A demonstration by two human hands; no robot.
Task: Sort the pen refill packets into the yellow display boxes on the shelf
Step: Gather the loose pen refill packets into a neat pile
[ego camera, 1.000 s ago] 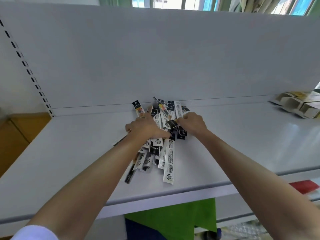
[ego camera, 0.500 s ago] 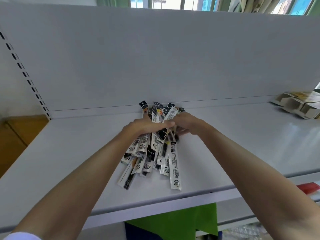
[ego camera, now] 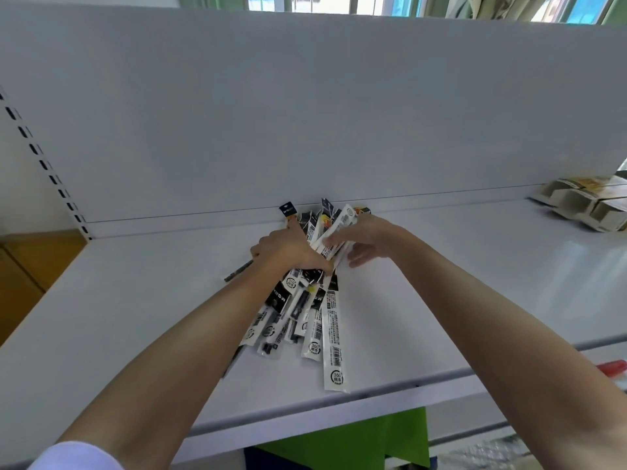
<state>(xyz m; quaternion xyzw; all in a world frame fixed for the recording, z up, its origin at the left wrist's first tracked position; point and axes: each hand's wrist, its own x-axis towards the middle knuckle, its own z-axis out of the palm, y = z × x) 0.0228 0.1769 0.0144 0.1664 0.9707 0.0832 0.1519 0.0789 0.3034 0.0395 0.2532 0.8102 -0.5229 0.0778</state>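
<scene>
A bundle of several long white and black pen refill packets fans out on the white shelf. My left hand grips the bundle round its middle, the near ends spread toward the shelf's front edge. My right hand pinches the top of one white packet at the far end of the bundle, its other fingers loosely spread. The yellow display boxes lie at the far right of the shelf, well away from both hands.
A single dark refill lies loose on the shelf just left of my left hand. The white back panel rises right behind the bundle. A green surface shows below the shelf edge, something red at the lower right.
Both hands gathered the spread packets into a tighter bundle. My left hand closed round it, and my right hand shifted to pinch one packet at the top.
</scene>
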